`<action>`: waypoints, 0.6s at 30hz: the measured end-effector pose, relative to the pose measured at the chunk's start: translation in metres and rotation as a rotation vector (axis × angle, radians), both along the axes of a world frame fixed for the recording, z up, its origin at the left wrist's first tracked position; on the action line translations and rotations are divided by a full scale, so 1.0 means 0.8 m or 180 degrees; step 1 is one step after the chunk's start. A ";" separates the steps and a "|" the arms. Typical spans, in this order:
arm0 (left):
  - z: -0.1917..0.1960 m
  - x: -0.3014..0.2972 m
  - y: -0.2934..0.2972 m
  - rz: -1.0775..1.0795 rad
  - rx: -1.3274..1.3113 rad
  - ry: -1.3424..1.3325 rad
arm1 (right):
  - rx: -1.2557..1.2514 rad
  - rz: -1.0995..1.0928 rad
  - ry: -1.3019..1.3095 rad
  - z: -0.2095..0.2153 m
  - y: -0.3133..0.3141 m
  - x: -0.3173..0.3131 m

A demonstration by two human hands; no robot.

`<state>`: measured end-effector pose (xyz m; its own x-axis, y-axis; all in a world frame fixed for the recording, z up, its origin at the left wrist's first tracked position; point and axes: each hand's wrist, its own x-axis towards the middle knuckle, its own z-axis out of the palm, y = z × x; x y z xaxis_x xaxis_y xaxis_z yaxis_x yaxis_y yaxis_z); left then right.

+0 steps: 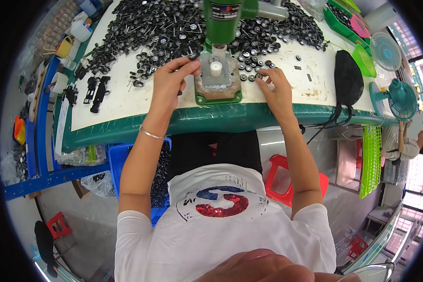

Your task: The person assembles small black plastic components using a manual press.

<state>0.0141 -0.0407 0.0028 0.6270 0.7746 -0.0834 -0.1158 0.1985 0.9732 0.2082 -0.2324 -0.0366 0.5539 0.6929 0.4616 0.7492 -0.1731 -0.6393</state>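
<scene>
White shirt cloth [225,244] spreads below the green-edged desk [127,107]. Right hand [277,91]: thumb and index fingers pinch a small black wheel [259,76], just beside loose wheels [250,66] on the desk. Left hand [170,83]: thumb and index fingers nearly meet near another black wheel [192,57]; I cannot tell whether they grip it. Between the hands stands a green press [223,26] with a white peg [215,69] below its head.

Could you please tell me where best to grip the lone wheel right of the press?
Probably at opposite edges of the wheel, coming from above with the right hand: it looks round and seems to lie flat, apart from the pile, leaving room around it.
</scene>
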 end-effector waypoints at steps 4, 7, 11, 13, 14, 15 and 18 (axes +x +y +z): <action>0.004 0.012 0.000 -0.0065 0.0202 0.0120 | 0.0550 0.0492 0.0272 0.038 0.035 -0.027; 0.005 0.020 -0.003 -0.0075 0.0375 0.0163 | 0.0505 0.1029 0.0739 0.052 0.070 -0.057; 0.009 0.020 -0.003 -0.0042 0.0424 0.0050 | 0.0254 0.0921 0.0795 0.039 0.084 -0.054; 0.011 0.020 -0.002 -0.0034 0.0440 -0.0012 | 0.0199 0.0898 0.0875 0.039 0.085 -0.054; 0.012 0.019 -0.002 -0.0034 0.0440 -0.0019 | 0.0092 0.0872 0.0880 0.043 0.086 -0.054; 0.012 0.019 -0.002 -0.0083 0.0446 -0.0023 | -0.0014 0.0842 0.0882 0.046 0.087 -0.054; 0.011 0.022 -0.006 -0.0135 0.0550 -0.0064 | -0.0198 0.0813 0.0910 0.044 0.089 -0.055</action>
<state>0.0315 -0.0458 0.0114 0.6596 0.7491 0.0615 -0.1307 0.0337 0.9909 0.1642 -0.1611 -0.0014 0.4602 0.8470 0.2661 0.5662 -0.0491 -0.8228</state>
